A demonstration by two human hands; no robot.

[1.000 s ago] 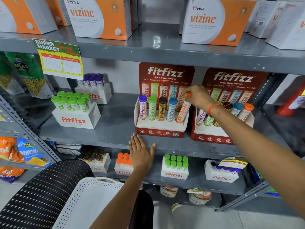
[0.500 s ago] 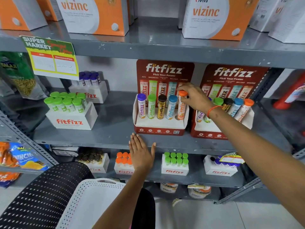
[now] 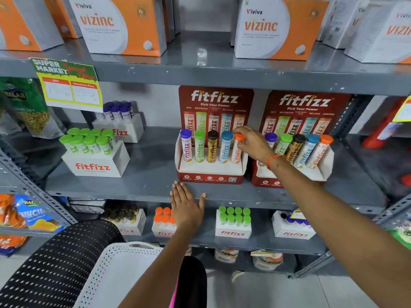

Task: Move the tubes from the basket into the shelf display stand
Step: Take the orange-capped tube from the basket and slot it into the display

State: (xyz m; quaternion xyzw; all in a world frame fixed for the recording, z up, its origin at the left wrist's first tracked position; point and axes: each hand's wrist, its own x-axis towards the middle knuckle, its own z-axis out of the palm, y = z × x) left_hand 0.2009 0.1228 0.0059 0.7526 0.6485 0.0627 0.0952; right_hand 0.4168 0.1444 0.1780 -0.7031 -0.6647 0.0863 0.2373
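A red and white fitfizz display stand [image 3: 210,177] sits on the middle grey shelf. It holds purple, green, black and blue capped tubes and, in the rightmost slot, an orange-capped tube [image 3: 236,150] standing upright. My right hand [image 3: 252,142] pinches that tube's orange cap from the right. My left hand [image 3: 186,204] lies flat, fingers spread, against the shelf's front edge below the stand. A white perforated basket [image 3: 115,272] rests at the bottom, its inside mostly hidden by my left arm.
A second fitfizz stand [image 3: 320,172] with several tubes stands just right, behind my right wrist. White fitfizz boxes of tubes [image 3: 95,161] sit left and on the shelf below. Vizinc boxes [image 3: 124,25] line the top shelf. A black perforated basket [image 3: 55,263] is at lower left.
The orange-capped tube went from tilted to upright and sank into the rightmost slot. My right hand followed it down, staying on the cap. My left hand stayed on the shelf edge.
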